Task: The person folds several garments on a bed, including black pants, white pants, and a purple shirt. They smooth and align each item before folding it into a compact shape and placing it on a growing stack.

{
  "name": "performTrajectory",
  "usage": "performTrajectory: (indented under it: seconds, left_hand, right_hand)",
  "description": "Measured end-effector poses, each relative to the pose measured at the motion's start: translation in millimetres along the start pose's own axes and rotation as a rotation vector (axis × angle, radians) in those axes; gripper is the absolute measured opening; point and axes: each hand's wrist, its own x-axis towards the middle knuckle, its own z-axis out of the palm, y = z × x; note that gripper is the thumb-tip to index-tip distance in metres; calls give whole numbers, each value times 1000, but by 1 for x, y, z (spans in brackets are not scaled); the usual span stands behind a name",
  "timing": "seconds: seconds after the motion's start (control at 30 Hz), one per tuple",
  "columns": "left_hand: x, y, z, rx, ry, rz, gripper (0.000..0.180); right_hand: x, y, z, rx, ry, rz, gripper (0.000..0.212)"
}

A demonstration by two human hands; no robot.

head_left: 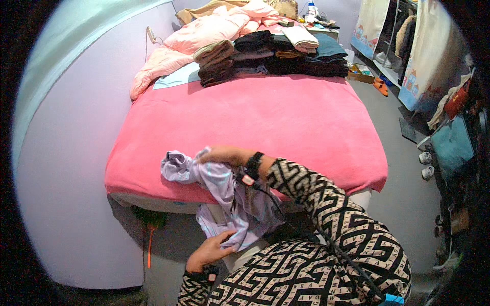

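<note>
A crumpled lavender garment [219,183] with pale blue marks lies over the near edge of the bed and hangs down in front of me. My right hand [224,155] reaches across to the left, its fingers closed on the upper part beside a bunched end of the cloth. Lower down, my left hand [210,251] grips the hanging edge between thumb and fingers. Folds hide some of the fingertips. Both wrists wear dark bands with small devices, and a black cable runs along my right arm.
Stacks of folded dark clothes [286,56] stand at the bed's far end, beside a rumpled pink quilt [204,33]. A pink sheet [255,117] covers the bed. A wall [76,168] borders the left; shoes [426,166] and a curtained wardrobe [429,56] are on the right.
</note>
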Motion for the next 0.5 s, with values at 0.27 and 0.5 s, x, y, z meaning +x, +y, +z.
performTrajectory:
  seconds: [0.27, 0.5]
  left_hand:
    - [1, 35, -187, 49, 865, -226, 45]
    - [68, 123, -265, 65, 1073, 726, 33]
  right_hand:
    - [-157, -164, -125, 241, 736, -833, 25]
    - [-304, -178, -89, -126, 1105, -1081, 59]
